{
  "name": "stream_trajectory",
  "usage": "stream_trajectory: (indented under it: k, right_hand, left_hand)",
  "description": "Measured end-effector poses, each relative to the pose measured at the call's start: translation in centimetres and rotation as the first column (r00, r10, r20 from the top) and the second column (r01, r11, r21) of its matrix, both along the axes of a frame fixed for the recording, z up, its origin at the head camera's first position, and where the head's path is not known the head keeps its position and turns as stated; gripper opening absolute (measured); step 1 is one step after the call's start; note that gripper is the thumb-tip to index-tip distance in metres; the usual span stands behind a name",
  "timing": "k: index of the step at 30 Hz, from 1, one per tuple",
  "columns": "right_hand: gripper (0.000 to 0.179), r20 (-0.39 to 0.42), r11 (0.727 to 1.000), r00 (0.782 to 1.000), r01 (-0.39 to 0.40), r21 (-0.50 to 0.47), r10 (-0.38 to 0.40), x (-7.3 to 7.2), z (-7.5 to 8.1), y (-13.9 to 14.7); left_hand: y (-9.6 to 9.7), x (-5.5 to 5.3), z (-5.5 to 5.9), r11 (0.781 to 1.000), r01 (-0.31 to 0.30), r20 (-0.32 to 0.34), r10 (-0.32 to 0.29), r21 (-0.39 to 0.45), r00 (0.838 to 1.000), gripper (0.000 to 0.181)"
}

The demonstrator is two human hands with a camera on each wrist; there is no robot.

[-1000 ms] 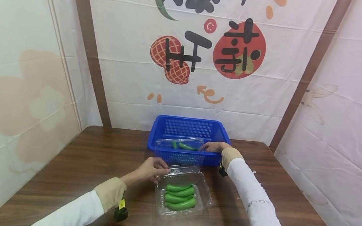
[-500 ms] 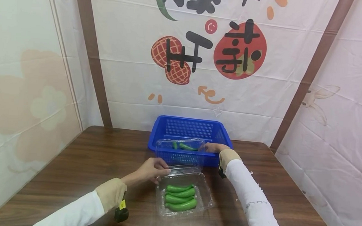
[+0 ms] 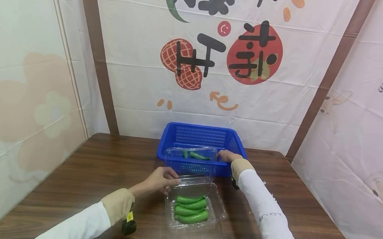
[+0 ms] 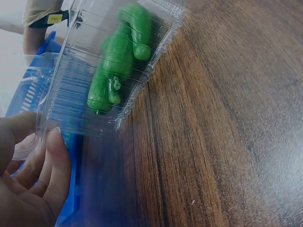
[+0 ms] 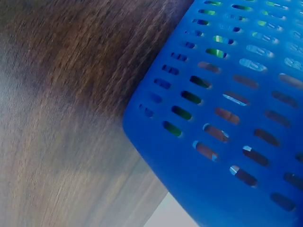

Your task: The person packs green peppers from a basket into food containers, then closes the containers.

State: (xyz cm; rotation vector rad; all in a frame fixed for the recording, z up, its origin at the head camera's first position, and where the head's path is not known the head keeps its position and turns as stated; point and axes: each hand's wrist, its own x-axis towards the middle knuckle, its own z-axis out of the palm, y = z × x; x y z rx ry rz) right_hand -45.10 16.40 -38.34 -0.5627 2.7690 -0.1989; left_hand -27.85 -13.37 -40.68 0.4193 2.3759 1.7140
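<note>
My left hand [image 3: 161,178] pinches the hinge-side edge of a clear plastic clamshell box [image 3: 218,206] between thumb and fingers. The box lies with its lid raised toward the blue basket [image 3: 200,135]. Several smooth green vegetables [image 3: 191,217], like small cucumbers, lie side by side in its base; the left wrist view shows them through the clear wall [image 4: 80,71]. Over the basket's front rim reaches my right hand [image 3: 228,156], its fingertips down inside. More green vegetables [image 3: 198,156] show through the lid, left of that hand. The basket wall hides what its fingers do, so I cannot tell whether they hold anything.
The slotted side wall of the basket [image 5: 189,156] fills much of the right wrist view. A brown wooden table [image 3: 114,159] carries everything. A printed cloth [image 3: 132,82] hangs behind the basket, and more cloth closes in both sides.
My right hand shifts slightly within the basket, moving a little away from the lid's right edge. The left hand and the box's vegetables stay in place.
</note>
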Motion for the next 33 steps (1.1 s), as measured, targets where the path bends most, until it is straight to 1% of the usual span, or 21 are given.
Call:
stream_trajectory:
  k: [2, 3, 4, 7, 8, 10, 15, 19, 22, 25, 27, 31, 33]
  right_hand:
    - [0.029, -0.046, 0.999, 0.998, -0.036, 0.016, 0.036, -0.3, -0.2, 0.1]
    - [0.026, -0.077, 0.998, 0.995, -0.055, 0.027, 0.057, -0.2, -0.1, 0.2]
    - [0.024, -0.099, 0.998, 0.994, -0.045, 0.036, 0.048, 1.0, 0.8, -0.2]
    - [0.019, -0.173, 0.995, 0.981, -0.086, 0.042, 0.092, 1.3, 1.1, 0.0]
    - [0.018, -0.178, 0.996, 0.981, -0.079, 0.033, 0.083, 1.5, 1.3, 0.0]
    - [0.020, -0.162, 0.999, 0.985, -0.052, -0.006, 0.050, 2.0, 1.8, 0.1]
    - [0.020, -0.139, 0.997, 0.990, -0.019, -0.080, 0.008, 2.8, 2.5, 0.3]
    - [0.013, -0.189, 0.994, 0.982, -0.031, -0.102, 0.011, 3.1, 2.9, 0.3]
    - [0.013, -0.228, 0.991, 0.974, -0.038, -0.129, 0.008, 3.1, 3.1, 0.3]
    - [0.015, -0.270, 0.984, 0.963, -0.051, -0.171, 0.003, 3.0, 3.1, 0.4]
    - [0.017, -0.310, 0.978, 0.951, -0.066, -0.197, 0.002, 3.1, 3.1, 0.7]
    - [0.019, -0.407, 0.968, 0.913, -0.122, -0.220, 0.023, 3.4, 3.3, 1.2]
    - [0.020, -0.441, 0.962, 0.897, -0.145, -0.231, 0.029, 3.7, 3.6, 1.4]
  left_hand:
    - [0.0, 0.0, 0.0, 1.000, 0.001, -0.001, -0.001, 0.003, 1.000, 0.026]
    - [0.0, 0.0, 0.0, 1.000, 0.002, -0.001, -0.002, 0.005, 1.000, 0.026]
    - [0.0, -0.1, 0.0, 1.000, 0.003, -0.003, -0.003, 0.004, 1.000, 0.026]
    - [0.0, -0.2, -0.1, 1.000, 0.004, -0.005, -0.004, -0.001, 1.000, 0.026]
    - [0.0, -0.2, -0.1, 1.000, 0.005, -0.007, -0.005, -0.004, 1.000, 0.026]
    - [0.1, -0.2, -0.1, 1.000, 0.006, -0.008, -0.006, -0.009, 1.000, 0.027]
    - [0.1, -0.2, -0.1, 1.000, 0.007, -0.006, -0.007, -0.019, 1.000, 0.028]
    - [0.1, -0.2, -0.1, 1.000, 0.005, -0.007, -0.005, -0.016, 1.000, 0.027]
    - [0.1, -0.3, -0.1, 1.000, 0.005, -0.005, -0.005, -0.009, 1.000, 0.027]
    - [0.1, -0.3, -0.2, 1.000, 0.007, -0.004, -0.007, -0.003, 1.000, 0.027]
    - [0.1, -0.3, -0.2, 1.000, 0.006, -0.003, -0.006, -0.003, 1.000, 0.027]
    - [0.1, -0.4, -0.2, 1.000, 0.002, -0.008, -0.002, -0.006, 1.000, 0.027]
    - [0.1, -0.4, -0.2, 1.000, 0.003, -0.005, -0.003, -0.007, 1.000, 0.026]
